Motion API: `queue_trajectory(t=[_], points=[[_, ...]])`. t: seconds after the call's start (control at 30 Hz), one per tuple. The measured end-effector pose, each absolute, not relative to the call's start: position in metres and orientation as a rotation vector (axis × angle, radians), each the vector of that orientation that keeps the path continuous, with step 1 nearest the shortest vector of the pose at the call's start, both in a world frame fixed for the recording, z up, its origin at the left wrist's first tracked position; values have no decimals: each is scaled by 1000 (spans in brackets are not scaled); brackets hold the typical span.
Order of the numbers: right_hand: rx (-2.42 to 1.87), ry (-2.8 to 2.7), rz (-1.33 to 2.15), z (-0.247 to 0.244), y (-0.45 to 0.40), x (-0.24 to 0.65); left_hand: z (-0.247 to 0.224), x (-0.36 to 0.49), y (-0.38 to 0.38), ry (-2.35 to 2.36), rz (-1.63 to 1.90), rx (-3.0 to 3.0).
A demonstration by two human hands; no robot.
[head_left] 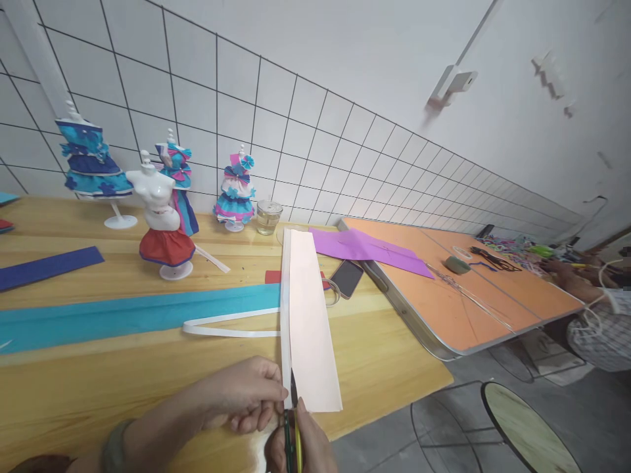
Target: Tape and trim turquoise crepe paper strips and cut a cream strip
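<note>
Right hand (315, 439) grips scissors (287, 430), blades (294, 389) between white strip (286, 315), pale sheet (310, 322); left hand (251, 394) pinches strip's near end.

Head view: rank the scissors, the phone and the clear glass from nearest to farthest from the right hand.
1. Scissors, in the right hand.
2. Phone, on the wooden table, right of the pale strip.
3. Clear glass, left of the strip, towards the table's back.

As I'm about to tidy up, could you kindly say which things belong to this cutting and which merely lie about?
In use:
scissors in the right hand
pale pink sheet
narrow strip beside it, at the left hand

Seemingly lying about:
purple sheet
phone
glass
</note>
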State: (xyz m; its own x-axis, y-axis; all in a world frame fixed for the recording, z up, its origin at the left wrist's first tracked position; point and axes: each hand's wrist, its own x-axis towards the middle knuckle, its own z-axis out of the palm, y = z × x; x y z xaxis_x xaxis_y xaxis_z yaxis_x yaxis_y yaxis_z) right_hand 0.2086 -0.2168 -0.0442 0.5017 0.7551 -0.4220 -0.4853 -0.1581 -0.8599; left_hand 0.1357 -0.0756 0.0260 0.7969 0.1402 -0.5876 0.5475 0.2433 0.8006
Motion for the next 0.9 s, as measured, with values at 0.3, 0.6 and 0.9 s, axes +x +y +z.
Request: queue_trajectory(t=[0.3, 0.6, 0.9], points=[[-1248, -106, 1212, -29, -212, 203, 27, 147, -74, 715, -216, 1381], [-1121, -192, 1361, -44, -213, 206, 29, 144, -72, 683, -222, 1370], [-1161, -198, 1272, -36, -211, 200, 20, 142, -72, 645, -232, 1316]])
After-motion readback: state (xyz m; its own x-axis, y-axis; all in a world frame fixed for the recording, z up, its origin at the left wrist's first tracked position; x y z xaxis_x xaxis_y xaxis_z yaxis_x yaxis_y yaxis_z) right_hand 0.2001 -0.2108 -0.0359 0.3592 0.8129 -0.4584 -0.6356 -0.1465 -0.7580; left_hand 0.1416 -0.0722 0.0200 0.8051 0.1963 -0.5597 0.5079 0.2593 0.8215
